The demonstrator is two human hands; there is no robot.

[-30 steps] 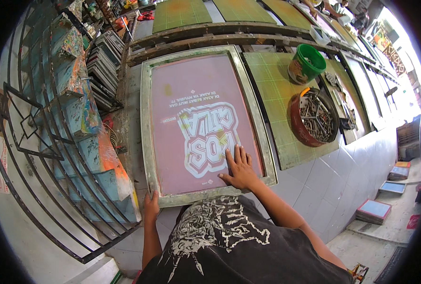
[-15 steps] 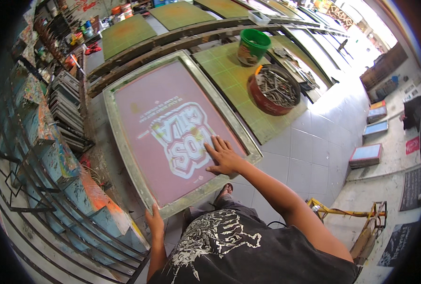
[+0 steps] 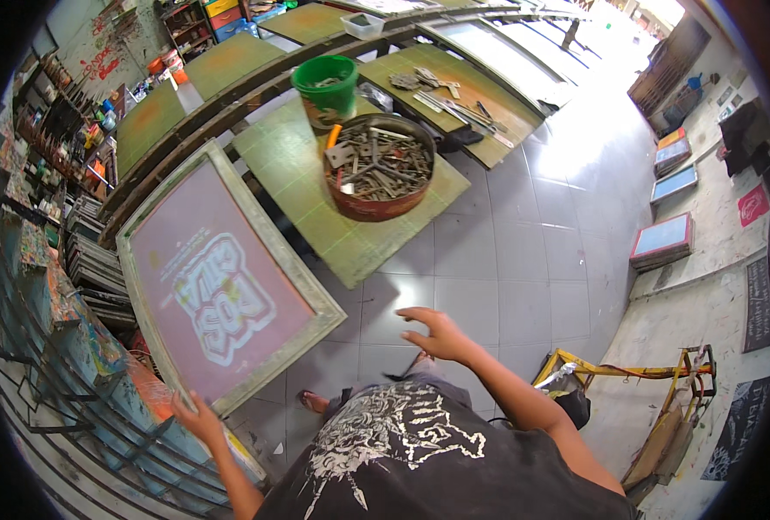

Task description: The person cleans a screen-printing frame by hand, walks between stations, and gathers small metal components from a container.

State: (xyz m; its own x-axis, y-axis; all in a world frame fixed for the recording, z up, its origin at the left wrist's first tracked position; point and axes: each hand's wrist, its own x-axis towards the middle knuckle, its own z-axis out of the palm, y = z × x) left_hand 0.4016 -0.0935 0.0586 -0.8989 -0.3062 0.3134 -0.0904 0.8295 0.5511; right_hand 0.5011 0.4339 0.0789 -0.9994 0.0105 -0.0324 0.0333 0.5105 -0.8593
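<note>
My left hand (image 3: 196, 414) grips the lower left corner of a screen-printing frame (image 3: 311, 319), a pale framed rectangle with pink mesh and a white lettered design, tilted to the left. My right hand (image 3: 433, 331) is off the frame, in the air right of its lower corner, fingers apart and holding nothing. Above it, a round red tin (image 3: 381, 204) full of metal pieces and a green bucket (image 3: 337, 91) stand on a green board (image 3: 272, 143).
Racks of screens (image 3: 90, 260) and a curved black railing (image 3: 8, 364) are on the left. A yellow metal cart (image 3: 619, 368) stands at the lower right. Stacked small screens (image 3: 662, 238) line the right wall. More green boards (image 3: 220, 65) extend behind; tiled floor (image 3: 511, 269) lies beside my feet.
My right hand has lifted off the mesh and moved right. The frame has shifted leftward in view with my left hand on it, as my view has turned toward the right.
</note>
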